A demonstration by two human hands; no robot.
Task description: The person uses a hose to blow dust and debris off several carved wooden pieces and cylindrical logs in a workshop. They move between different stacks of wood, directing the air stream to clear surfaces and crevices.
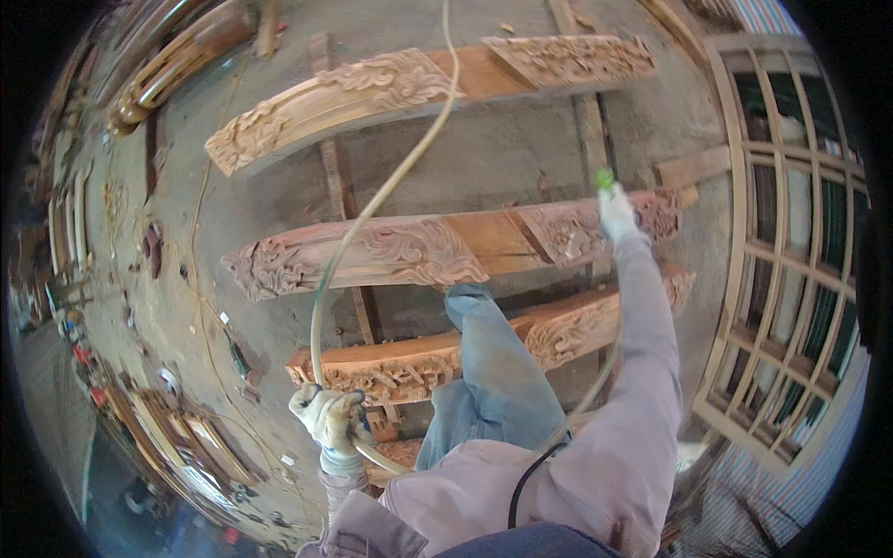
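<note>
My left hand (327,418), in a white work glove, is closed round a pale yellowish hose (379,197). The hose climbs from this hand in a long curve across the carved pieces and passes out at the top. Another stretch of it bends behind the hand toward my body and right arm. Reaching far forward, my gloved right hand (617,216) is closed on a small bright green tool (605,179), blurred and mostly covered by the fingers. Below this hand lies the right part of the middle carved wooden beam (363,251), with reddish relief carving at both ends.
A lighter carved beam (344,100) lies beyond, and another carved beam (381,374) lies nearer, beside my bent leg (498,358). Supporting timbers (337,177) run beneath them. At right stands a wooden lattice frame (735,223). A power tool (244,363) and thin cords lie on the left floor.
</note>
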